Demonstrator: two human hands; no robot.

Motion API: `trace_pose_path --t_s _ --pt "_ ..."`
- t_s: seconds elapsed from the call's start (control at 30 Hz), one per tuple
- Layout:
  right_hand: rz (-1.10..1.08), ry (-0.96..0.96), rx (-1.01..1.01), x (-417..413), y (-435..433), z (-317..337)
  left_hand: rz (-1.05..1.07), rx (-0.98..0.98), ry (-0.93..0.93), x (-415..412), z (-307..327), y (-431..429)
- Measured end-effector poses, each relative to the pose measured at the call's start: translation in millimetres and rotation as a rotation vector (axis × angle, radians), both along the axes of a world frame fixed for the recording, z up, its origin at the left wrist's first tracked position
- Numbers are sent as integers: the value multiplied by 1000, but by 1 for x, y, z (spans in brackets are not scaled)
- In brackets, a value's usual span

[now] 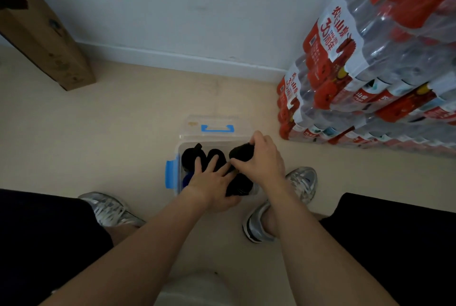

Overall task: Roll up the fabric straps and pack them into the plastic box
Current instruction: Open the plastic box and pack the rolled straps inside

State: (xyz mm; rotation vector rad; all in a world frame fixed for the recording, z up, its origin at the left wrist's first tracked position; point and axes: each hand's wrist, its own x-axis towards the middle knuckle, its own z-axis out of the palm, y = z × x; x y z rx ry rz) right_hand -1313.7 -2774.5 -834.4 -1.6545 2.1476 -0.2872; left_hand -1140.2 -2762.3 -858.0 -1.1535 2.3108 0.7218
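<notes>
A clear plastic box with blue latches stands open on the floor between my feet. Its lid with a blue handle leans behind it. Several black rolled straps lie inside. My right hand grips one black rolled strap at the box's right side, fingers curled over its top. My left hand lies flat with spread fingers, pressing down on the rolls in the middle of the box. The near part of the box is hidden by my hands.
Stacked shrink-wrapped packs of water bottles fill the right side against the wall. A long cardboard carton leans at the back left. My two sneakers flank the box on the beige floor.
</notes>
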Motion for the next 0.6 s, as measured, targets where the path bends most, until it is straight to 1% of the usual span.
trace_pose_path --t_s 0.07,0.17,0.33,0.5,0.53,0.6 --pt "-17 90 17 7 -3 -3 14 2 7 2 -1 -3" --pt "-4 169 20 15 -8 -9 19 -14 28 4 0 -9" --pt "91 306 50 21 -6 -17 14 -12 25 5 1 -14" --pt "175 347 104 18 -3 -26 9 -1 42 12 -1 -17" --pt "206 340 93 15 -3 -25 4 2 35 13 -2 -17" --pt "306 288 5 2 2 -23 -11 3 15 15 -4 -16"
